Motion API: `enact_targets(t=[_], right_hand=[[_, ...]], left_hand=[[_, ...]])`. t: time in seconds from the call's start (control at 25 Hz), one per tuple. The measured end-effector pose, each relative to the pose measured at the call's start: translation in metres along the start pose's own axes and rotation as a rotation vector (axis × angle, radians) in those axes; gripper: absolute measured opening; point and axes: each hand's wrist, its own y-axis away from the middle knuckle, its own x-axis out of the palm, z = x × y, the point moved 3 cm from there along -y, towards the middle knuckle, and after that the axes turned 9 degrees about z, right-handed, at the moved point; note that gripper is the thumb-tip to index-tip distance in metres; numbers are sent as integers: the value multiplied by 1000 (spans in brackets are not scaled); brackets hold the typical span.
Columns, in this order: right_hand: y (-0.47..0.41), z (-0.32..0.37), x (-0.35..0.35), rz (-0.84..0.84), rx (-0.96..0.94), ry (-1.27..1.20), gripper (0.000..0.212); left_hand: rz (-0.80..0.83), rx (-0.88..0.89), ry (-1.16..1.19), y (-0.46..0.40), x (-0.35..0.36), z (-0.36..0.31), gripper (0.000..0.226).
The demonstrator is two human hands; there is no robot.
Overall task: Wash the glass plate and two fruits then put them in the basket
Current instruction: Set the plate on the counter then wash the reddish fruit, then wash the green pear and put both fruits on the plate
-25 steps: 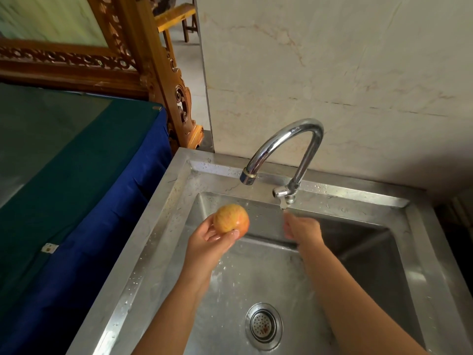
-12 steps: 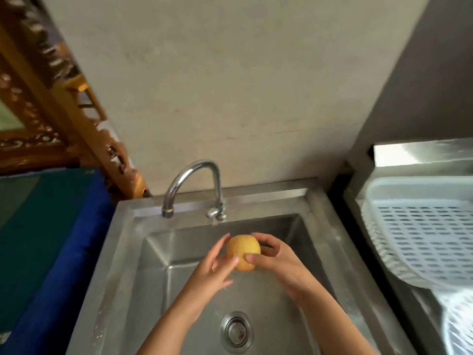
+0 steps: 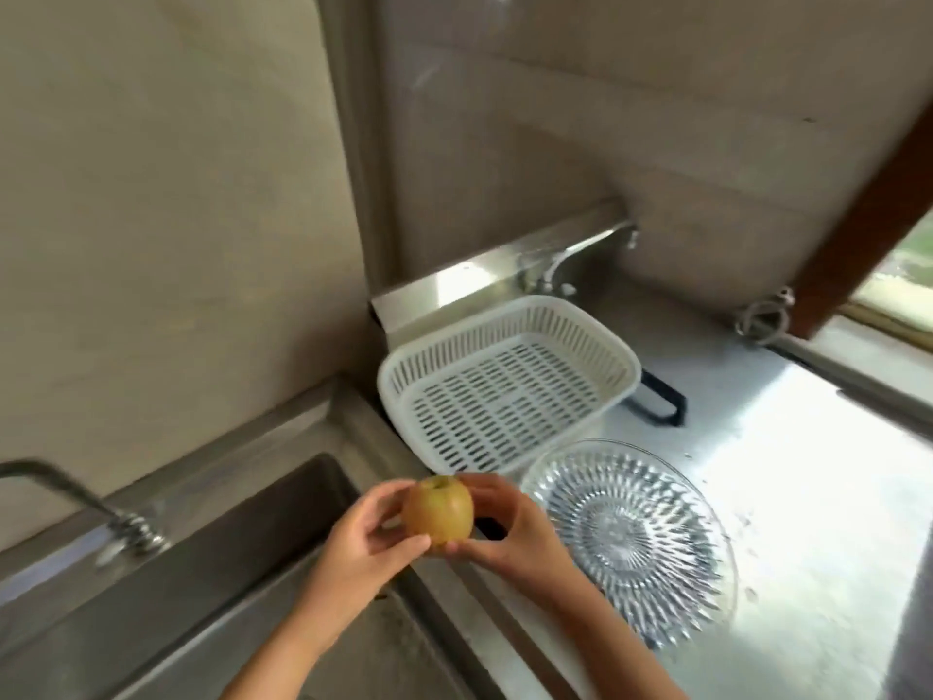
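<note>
Shiny steel runs all along this corner of the kitchen, with plain tan walls behind it. Over the edge where the sink [image 3: 166, 563] meets the counter [image 3: 818, 487], a person holds one yellow-green fruit [image 3: 440, 512] up in the air with both hands. The fruit sits upright, with its little stem dip on top. The left hand [image 3: 361, 543] curls round its left side, thumb at the front near the bottom and fingers bent at the top. The right hand [image 3: 515, 533] curls round its right side, with the fingertips pressed on the bottom front. Both hands are closed snugly on the fruit, so it touches nothing else. Just to the right of the hands, a clear glass plate [image 3: 641, 543] with a spiky star pattern lies flat on the counter. Behind the plate, and touching or nearly touching its far edge, is a white plastic basket [image 3: 505, 391] full of little slots, and nothing is in it. A black handle [image 3: 661, 401] pokes out from behind the basket's right side. Down at the left, a curved metal tap [image 3: 75, 502] stands at the back of the sink, blurry. Water drops speckle the counter right of the plate. Far right, a brown wooden frame [image 3: 868, 214] leans beside a bright window.
</note>
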Motion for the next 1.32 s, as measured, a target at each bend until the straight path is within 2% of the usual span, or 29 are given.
enact_targets(t=[0.24,0.4,0.6,0.92,1.04,1.16,1.24,1.32], right_hand=[[44,-27,-105,-222,56,89,64],[60,-56,-139,-279,130,148,67],[64,-87,-153,-293,186,190,70],[60,-93,-153,-251,193,187,67],[64,-83,-153,-212,246,176,79],[72,-59,-158,-262,261,198,85],[71,-31,-150,-297,226,235,83],[58,-4,-129,-247,182,230,75]], left_hand=[[278,21,-152,-72,102,-14,51],[343,-3,-286,-99,148,1,50],[374,-118,-312,-119,172,29,53],[387,-153,-294,-121,171,36,52],[395,-163,-274,-114,163,24,54],[357,-132,-256,-101,144,3,60],[320,-96,-226,-87,124,-16,58],[258,-63,-197,-69,99,-34,56]])
